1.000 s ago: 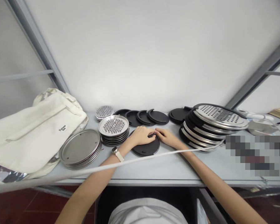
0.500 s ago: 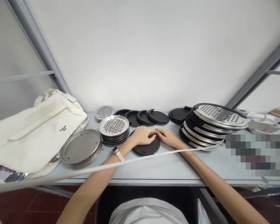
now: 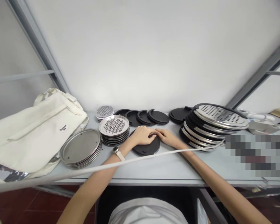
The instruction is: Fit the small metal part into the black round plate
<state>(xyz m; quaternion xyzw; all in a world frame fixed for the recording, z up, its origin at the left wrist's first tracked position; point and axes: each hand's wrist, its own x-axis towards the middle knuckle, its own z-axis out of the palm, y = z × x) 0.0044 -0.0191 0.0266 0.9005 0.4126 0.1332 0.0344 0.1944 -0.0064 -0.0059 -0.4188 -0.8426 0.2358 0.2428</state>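
A black round disc (image 3: 146,149) with a raised rim lies flat on the table in front of me. My left hand (image 3: 142,136), with a watch on its wrist, rests over the disc's far part, fingers curled on it and thumb bent toward its right rim. At that same rim the fingertips of my right hand (image 3: 167,137) meet the disc close to my left thumb. What lies under both hands' fingertips is partly hidden. Just left of the disc stands a stack of metal grater plates (image 3: 114,126).
Black ring-edged discs (image 3: 158,117) overlap along the wall. A tall stack of perforated metal plates and black rings (image 3: 217,116) stands right. Plain metal discs (image 3: 80,146) and a cream bag (image 3: 37,127) are left. A white cord (image 3: 172,152) crosses before my forearms.
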